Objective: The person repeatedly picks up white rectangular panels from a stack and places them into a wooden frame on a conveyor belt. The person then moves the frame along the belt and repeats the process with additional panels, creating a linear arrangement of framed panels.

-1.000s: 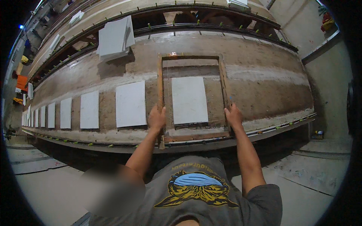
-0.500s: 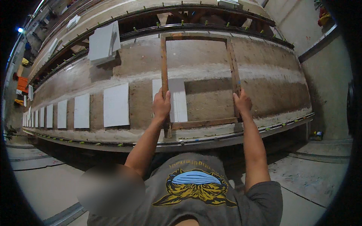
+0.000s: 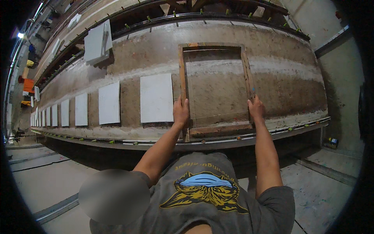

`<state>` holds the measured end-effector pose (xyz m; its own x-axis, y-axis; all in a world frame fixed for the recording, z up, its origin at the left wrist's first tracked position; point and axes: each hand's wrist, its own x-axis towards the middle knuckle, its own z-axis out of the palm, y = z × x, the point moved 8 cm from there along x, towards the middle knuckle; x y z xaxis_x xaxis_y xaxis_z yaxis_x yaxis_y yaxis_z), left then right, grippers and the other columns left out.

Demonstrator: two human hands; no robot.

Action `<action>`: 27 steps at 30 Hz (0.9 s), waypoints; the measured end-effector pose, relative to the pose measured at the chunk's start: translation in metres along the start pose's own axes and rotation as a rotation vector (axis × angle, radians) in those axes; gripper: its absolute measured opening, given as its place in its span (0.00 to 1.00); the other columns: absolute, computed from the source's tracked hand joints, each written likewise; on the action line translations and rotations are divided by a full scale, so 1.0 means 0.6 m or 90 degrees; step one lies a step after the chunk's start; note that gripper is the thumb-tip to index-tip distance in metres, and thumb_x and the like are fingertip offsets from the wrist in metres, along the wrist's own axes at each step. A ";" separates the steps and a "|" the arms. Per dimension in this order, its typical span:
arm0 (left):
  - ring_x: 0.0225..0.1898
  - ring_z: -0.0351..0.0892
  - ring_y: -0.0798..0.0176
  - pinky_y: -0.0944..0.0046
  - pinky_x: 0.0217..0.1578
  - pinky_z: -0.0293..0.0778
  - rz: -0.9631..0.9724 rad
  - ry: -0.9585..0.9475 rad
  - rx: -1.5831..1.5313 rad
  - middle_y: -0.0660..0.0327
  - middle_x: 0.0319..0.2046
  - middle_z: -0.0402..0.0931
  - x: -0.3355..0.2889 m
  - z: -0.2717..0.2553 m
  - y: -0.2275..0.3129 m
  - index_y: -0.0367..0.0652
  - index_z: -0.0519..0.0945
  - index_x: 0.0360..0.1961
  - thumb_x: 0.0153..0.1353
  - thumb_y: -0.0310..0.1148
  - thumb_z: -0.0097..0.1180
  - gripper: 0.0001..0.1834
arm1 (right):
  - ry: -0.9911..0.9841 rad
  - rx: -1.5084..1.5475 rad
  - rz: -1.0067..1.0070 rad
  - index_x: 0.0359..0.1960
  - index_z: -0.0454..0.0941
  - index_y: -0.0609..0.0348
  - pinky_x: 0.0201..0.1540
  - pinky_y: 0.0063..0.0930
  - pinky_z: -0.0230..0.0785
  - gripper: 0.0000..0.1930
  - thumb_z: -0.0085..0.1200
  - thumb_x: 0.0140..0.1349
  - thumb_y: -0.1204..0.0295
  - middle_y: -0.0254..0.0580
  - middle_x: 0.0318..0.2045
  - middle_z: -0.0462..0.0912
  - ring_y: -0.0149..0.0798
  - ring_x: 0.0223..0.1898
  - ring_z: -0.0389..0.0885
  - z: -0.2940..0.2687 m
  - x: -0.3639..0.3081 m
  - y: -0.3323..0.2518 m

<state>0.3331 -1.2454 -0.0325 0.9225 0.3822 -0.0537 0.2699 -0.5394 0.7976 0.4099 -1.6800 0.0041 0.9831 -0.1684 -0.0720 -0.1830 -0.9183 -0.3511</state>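
A rectangular wooden screen frame [image 3: 221,129] is held level over the long worktable [image 3: 288,95]. Thin pale lines cross its see-through middle, and the brown tabletop shows through. My left hand [image 3: 181,112] is closed round the left rail, while my right hand [image 3: 256,109] grips the right rail near a small blue mark. Just left of the frame lies a white rectangular sheet [image 3: 156,98], next to my left hand. Whether the frame touches the table, I cannot tell.
More white sheets [image 3: 109,103] run in a row leftward along the table. A stack of white sheets [image 3: 96,43] sits at the far left edge. A rail with small yellow-green clips [image 3: 288,129] lines the near edge. Another long table stands beyond; a wall rises at right.
Both my hands have shifted the frame to the right relative to the sheets. The white sheet that was partly under it now lies uncovered at its left. My grip stays the same.
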 end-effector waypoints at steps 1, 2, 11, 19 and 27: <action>0.49 0.75 0.40 0.48 0.52 0.70 0.011 0.018 0.011 0.42 0.45 0.75 -0.008 0.006 -0.004 0.36 0.71 0.64 0.71 0.48 0.50 0.30 | -0.010 0.003 0.003 0.62 0.71 0.58 0.47 0.53 0.75 0.29 0.60 0.62 0.57 0.58 0.44 0.84 0.61 0.46 0.82 0.001 0.002 0.005; 0.49 0.75 0.40 0.48 0.51 0.70 0.026 0.031 0.021 0.42 0.45 0.75 -0.014 0.014 -0.001 0.35 0.71 0.63 0.71 0.48 0.50 0.30 | 0.011 -0.008 -0.010 0.62 0.72 0.58 0.46 0.54 0.74 0.29 0.59 0.62 0.58 0.59 0.43 0.84 0.61 0.46 0.82 0.004 0.005 0.019; 0.47 0.76 0.39 0.48 0.49 0.71 0.038 0.061 0.031 0.42 0.43 0.76 -0.043 0.036 0.036 0.33 0.71 0.63 0.71 0.46 0.51 0.29 | 0.045 -0.023 -0.027 0.61 0.72 0.56 0.47 0.53 0.74 0.28 0.59 0.62 0.57 0.60 0.43 0.84 0.63 0.46 0.82 0.013 0.017 0.076; 0.46 0.76 0.38 0.47 0.48 0.71 0.018 0.051 0.040 0.42 0.44 0.75 -0.060 0.059 0.047 0.37 0.72 0.64 0.70 0.46 0.52 0.29 | -0.004 -0.069 -0.026 0.68 0.65 0.58 0.51 0.49 0.75 0.33 0.55 0.66 0.55 0.55 0.52 0.82 0.58 0.51 0.82 -0.008 0.005 0.095; 0.46 0.76 0.38 0.46 0.47 0.72 0.036 0.067 0.050 0.42 0.46 0.73 -0.068 0.062 0.068 0.38 0.71 0.64 0.70 0.45 0.52 0.28 | 0.044 -0.063 -0.026 0.62 0.71 0.59 0.48 0.50 0.76 0.29 0.59 0.63 0.58 0.55 0.46 0.85 0.58 0.46 0.84 -0.025 0.003 0.103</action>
<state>0.3168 -1.3112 -0.0201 0.9040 0.4240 0.0559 0.2432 -0.6172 0.7482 0.4005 -1.7422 -0.0037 0.9885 -0.1510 0.0068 -0.1442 -0.9551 -0.2589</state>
